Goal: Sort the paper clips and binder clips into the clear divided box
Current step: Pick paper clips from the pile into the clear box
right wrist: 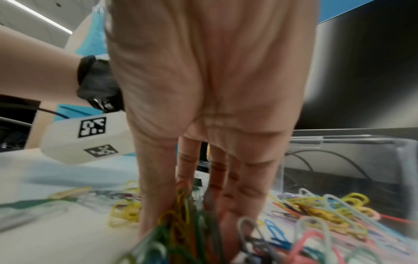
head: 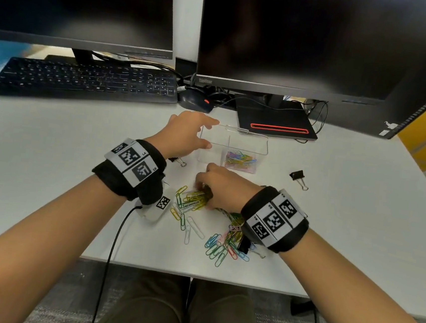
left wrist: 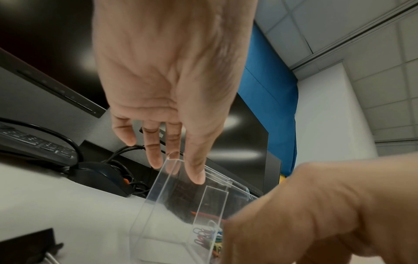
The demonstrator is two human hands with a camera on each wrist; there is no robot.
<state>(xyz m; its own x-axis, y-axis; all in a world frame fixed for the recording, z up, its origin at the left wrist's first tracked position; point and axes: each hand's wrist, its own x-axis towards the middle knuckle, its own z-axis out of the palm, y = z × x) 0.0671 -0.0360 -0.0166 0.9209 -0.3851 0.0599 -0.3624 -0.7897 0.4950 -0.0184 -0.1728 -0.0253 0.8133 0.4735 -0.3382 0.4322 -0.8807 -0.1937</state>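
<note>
The clear divided box [head: 267, 145] stands in the middle of the white desk. Its right compartment holds coloured paper clips [head: 240, 158]; I see nothing in the left one. My left hand [head: 206, 133] holds the box's left end, fingers on the far corner [left wrist: 199, 178] and thumb on the near side. Just in front of the box, my right hand [head: 201, 190] pinches a bunch of yellow and green paper clips [right wrist: 181, 205] on the desk. More loose clips [head: 219, 248] lie below it. One black binder clip [head: 297, 176] lies right of the box, another [head: 179, 161] under my left wrist.
A keyboard [head: 84, 81] and mouse [head: 195, 101] sit behind the box, under two dark monitors. A monitor base [head: 275, 120] lies right behind the box. A third binder clip [head: 244, 245] shows under my right wrist. The desk's front edge [head: 144, 264] is close to the clip pile.
</note>
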